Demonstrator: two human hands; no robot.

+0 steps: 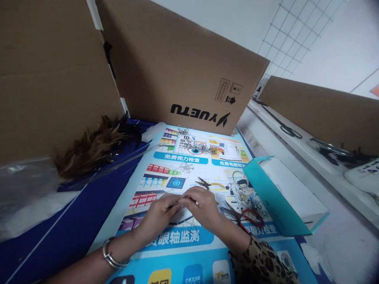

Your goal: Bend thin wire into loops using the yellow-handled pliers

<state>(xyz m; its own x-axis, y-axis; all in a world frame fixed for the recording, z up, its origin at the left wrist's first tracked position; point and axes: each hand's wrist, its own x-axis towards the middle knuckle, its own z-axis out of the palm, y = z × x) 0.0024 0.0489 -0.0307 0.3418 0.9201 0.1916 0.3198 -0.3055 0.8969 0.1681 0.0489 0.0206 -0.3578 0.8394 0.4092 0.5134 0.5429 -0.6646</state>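
Wire tangle (187,167): 12 o'clock of hands, blurry.
Left hand (158,215), right hand (205,205): fingers pinched closed, meeting; contents hidden, we can't tell.

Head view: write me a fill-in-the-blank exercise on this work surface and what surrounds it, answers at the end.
1. Just beyond the right hand lie pliers with ____ handles.
2. The scissors have ____ handles.
3. The leopard-print sleeve is on the person's ____ side.
4. The cardboard panel straight ahead bears, upside down, the word ____.

Missing words: yellow; red; right; YUETU.
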